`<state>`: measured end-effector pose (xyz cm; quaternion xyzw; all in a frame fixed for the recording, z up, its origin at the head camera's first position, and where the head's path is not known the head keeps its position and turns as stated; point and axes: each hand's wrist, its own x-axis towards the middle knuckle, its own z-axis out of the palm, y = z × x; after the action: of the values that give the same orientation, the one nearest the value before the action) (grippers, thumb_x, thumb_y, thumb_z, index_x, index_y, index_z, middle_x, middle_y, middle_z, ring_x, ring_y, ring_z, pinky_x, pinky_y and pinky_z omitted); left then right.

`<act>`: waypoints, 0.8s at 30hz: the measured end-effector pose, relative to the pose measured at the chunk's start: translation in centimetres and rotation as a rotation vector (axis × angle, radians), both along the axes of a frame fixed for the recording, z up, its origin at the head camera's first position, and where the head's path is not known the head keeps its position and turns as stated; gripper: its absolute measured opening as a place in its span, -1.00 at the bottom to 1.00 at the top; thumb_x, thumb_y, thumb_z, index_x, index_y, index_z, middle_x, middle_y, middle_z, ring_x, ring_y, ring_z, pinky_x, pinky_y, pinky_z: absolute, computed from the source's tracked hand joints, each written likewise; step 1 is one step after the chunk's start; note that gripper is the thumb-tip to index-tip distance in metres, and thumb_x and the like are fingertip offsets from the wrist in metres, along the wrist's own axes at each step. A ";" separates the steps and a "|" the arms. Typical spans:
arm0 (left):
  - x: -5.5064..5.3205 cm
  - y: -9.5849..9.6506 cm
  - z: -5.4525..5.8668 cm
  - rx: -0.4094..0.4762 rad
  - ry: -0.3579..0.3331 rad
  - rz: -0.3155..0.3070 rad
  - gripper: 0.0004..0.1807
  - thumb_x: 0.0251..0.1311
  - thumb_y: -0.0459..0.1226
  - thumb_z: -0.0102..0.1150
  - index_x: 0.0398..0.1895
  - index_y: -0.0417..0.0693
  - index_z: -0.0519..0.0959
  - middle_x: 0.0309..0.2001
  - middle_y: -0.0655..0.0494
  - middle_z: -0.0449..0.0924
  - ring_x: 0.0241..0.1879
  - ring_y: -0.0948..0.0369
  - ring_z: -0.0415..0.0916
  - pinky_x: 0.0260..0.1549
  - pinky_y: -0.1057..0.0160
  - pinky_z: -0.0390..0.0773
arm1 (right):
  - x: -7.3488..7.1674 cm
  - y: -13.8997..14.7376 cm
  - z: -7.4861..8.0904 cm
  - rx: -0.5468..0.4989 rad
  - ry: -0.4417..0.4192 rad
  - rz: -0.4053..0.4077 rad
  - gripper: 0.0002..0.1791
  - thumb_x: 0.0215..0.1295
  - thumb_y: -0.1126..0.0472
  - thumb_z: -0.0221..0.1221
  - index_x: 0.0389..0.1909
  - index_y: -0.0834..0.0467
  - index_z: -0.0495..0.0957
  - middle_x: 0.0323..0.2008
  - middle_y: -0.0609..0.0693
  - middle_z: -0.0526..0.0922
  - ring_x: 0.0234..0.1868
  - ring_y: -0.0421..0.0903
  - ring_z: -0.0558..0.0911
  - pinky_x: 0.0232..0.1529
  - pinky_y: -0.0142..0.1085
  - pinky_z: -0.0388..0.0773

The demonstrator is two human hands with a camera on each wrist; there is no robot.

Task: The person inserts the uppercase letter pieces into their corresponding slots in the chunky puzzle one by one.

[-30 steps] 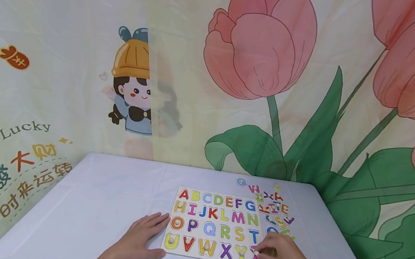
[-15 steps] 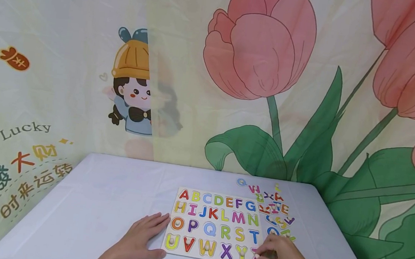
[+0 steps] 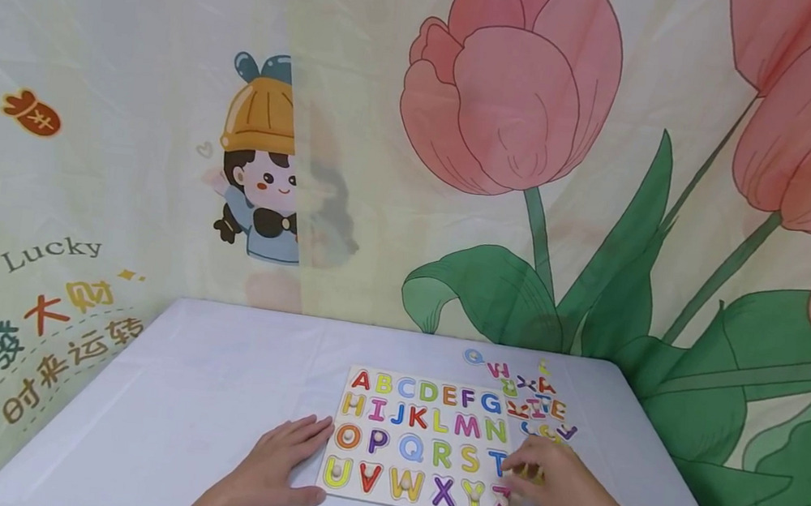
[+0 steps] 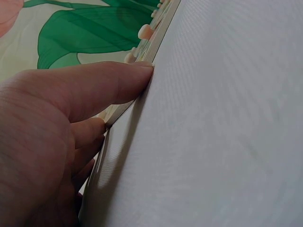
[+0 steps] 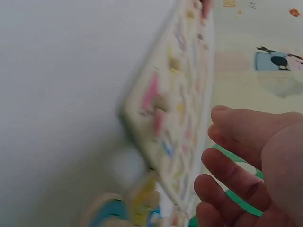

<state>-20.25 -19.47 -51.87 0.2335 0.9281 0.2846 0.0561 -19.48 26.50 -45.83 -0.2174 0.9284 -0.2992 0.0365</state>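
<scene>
A white alphabet puzzle board (image 3: 392, 452) lies flat on the table, rows A to Z facing me. My left hand (image 3: 275, 468) rests at its left edge with fingers extended; in the left wrist view the thumb (image 4: 102, 87) touches the board's side. Over the lower right corner is my right hand (image 3: 562, 484), fingers loosely bent. The right wrist view shows nothing between thumb and fingers (image 5: 236, 175). Just below them, the magenta knobbed letter Z (image 3: 503, 504) sits in the bottom row. Knobs also stand on the yellow U (image 3: 336, 473), red V (image 3: 368, 477) and others.
Loose letter pieces are scattered right of and behind the board, among them a light blue Q (image 3: 473, 357) and an orange E (image 3: 558, 409). My right hand covers some. A white cloth covers the table (image 3: 202, 388); a printed curtain (image 3: 360, 118) hangs behind.
My right hand has let go of the letter Z's knob and moved up, away from it, toward the T. The Z stays in the board. My left hand has not moved.
</scene>
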 end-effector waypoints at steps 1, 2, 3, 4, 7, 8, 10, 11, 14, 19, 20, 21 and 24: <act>0.0 0.0 0.0 -0.001 0.003 -0.001 0.06 0.13 0.28 0.40 0.63 0.01 0.32 0.65 0.12 0.24 0.65 -0.10 0.07 0.55 -0.37 0.00 | -0.6 0.0 0.4 0.002 0.044 0.005 -0.86 0.36 0.07 0.44 -0.13 -0.02 0.82 -0.33 -0.33 0.63 -0.32 -0.36 0.53 -0.34 -0.42 0.59; 0.0 -0.1 0.0 -0.001 0.003 0.000 0.06 0.13 0.28 0.40 0.64 0.01 0.32 0.65 0.12 0.24 0.65 -0.10 0.07 0.56 -0.37 0.00 | -1.3 0.0 0.8 0.002 0.081 0.007 -0.84 0.37 0.08 0.44 -0.10 0.01 0.82 -0.33 -0.33 0.63 -0.31 -0.36 0.53 -0.33 -0.42 0.59; 0.0 -0.1 0.0 -0.003 0.004 -0.001 0.06 0.13 0.28 0.40 0.64 0.01 0.32 0.65 0.12 0.24 0.65 -0.10 0.07 0.55 -0.37 0.00 | -2.0 0.0 1.0 -0.003 0.122 0.010 -0.84 0.37 0.11 0.44 -0.09 0.03 0.81 -0.31 -0.32 0.64 -0.30 -0.36 0.54 -0.32 -0.41 0.61; 0.0 -0.1 0.0 -0.005 0.002 -0.001 0.06 0.14 0.28 0.40 0.64 0.01 0.32 0.65 0.12 0.24 0.65 -0.10 0.07 0.55 -0.37 0.00 | -2.8 -0.1 1.2 -0.009 0.153 0.008 -0.82 0.37 0.13 0.44 -0.07 0.06 0.81 -0.30 -0.31 0.65 -0.29 -0.36 0.55 -0.31 -0.41 0.61; 0.1 -0.1 0.1 0.000 -0.003 -0.004 0.06 0.13 0.26 0.41 0.64 0.00 0.32 0.65 0.11 0.24 0.65 -0.11 0.08 0.55 -0.39 0.00 | -5.5 -0.3 1.3 -0.037 0.227 -0.002 -0.78 0.35 0.22 0.44 -0.02 0.15 0.80 -0.28 -0.23 0.67 -0.28 -0.30 0.58 -0.29 -0.40 0.66; 0.1 -0.1 0.0 0.001 -0.005 -0.003 0.06 0.13 0.27 0.41 0.64 0.00 0.32 0.65 0.12 0.24 0.65 -0.11 0.08 0.55 -0.39 0.00 | -6.4 -0.4 1.3 -0.044 0.244 -0.011 -0.76 0.34 0.24 0.45 0.00 0.17 0.79 -0.27 -0.19 0.68 -0.28 -0.27 0.59 -0.28 -0.40 0.67; 0.1 -0.1 0.0 0.002 -0.004 -0.006 0.06 0.13 0.27 0.41 0.64 0.00 0.32 0.64 0.11 0.24 0.64 -0.11 0.08 0.55 -0.39 0.00 | -8.3 -0.6 1.0 -0.061 0.275 -0.036 -0.73 0.33 0.28 0.45 0.02 0.20 0.78 -0.23 -0.10 0.73 -0.27 -0.21 0.62 -0.26 -0.40 0.68; 0.1 0.0 0.0 0.002 -0.002 -0.006 0.06 0.13 0.27 0.41 0.64 0.01 0.32 0.64 0.12 0.25 0.64 -0.11 0.08 0.55 -0.38 0.00 | -9.2 -0.7 0.9 -0.068 0.284 -0.047 -0.73 0.33 0.29 0.44 0.04 0.21 0.78 -0.20 -0.04 0.75 -0.26 -0.17 0.64 -0.26 -0.38 0.69; 0.0 -0.1 0.0 -0.004 0.017 -0.013 0.06 0.13 0.27 0.40 0.63 0.00 0.32 0.64 0.12 0.25 0.64 -0.10 0.09 0.55 -0.38 0.02 | -11.8 -1.0 0.4 -0.074 0.281 -0.080 -0.71 0.36 0.30 0.41 0.07 0.23 0.76 -0.11 0.09 0.78 -0.19 -0.08 0.67 -0.21 -0.35 0.69; 0.1 -0.1 0.1 -0.006 0.038 -0.018 0.05 0.14 0.26 0.40 0.63 -0.02 0.32 0.64 0.10 0.26 0.63 -0.10 0.11 0.54 -0.37 0.05 | -15.1 -1.6 -0.3 -0.063 0.229 -0.143 -0.68 0.41 0.29 0.38 0.13 0.26 0.73 -0.03 0.19 0.74 -0.10 0.03 0.66 -0.16 -0.26 0.69; 0.1 -0.1 0.1 -0.005 0.038 -0.018 0.05 0.14 0.26 0.40 0.63 -0.01 0.33 0.64 0.10 0.26 0.63 -0.10 0.11 0.54 -0.37 0.05 | -15.7 -1.8 -0.4 -0.061 0.217 -0.159 -0.68 0.41 0.29 0.37 0.14 0.26 0.73 -0.02 0.20 0.73 -0.09 0.05 0.65 -0.15 -0.22 0.69; 0.1 -0.1 0.2 -0.004 0.038 -0.017 0.05 0.14 0.26 0.40 0.63 -0.02 0.32 0.64 0.10 0.26 0.63 -0.10 0.11 0.54 -0.37 0.05 | -16.2 -2.0 -0.6 -0.056 0.213 -0.175 -0.68 0.41 0.30 0.37 0.14 0.26 0.73 -0.01 0.20 0.72 -0.07 0.07 0.65 -0.13 -0.18 0.70; 0.1 0.0 0.2 -0.004 0.034 -0.015 0.05 0.14 0.26 0.40 0.63 -0.02 0.32 0.64 0.09 0.26 0.63 -0.11 0.11 0.54 -0.37 0.04 | -17.7 -2.3 -1.2 -0.045 0.192 -0.218 -0.67 0.42 0.30 0.35 0.16 0.23 0.73 0.02 0.22 0.71 -0.01 0.12 0.64 -0.03 -0.05 0.68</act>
<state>-20.11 -19.51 -51.68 0.2454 0.9276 0.2784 0.0429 -37.17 24.15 -46.99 -0.1437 0.9388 -0.2999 -0.0898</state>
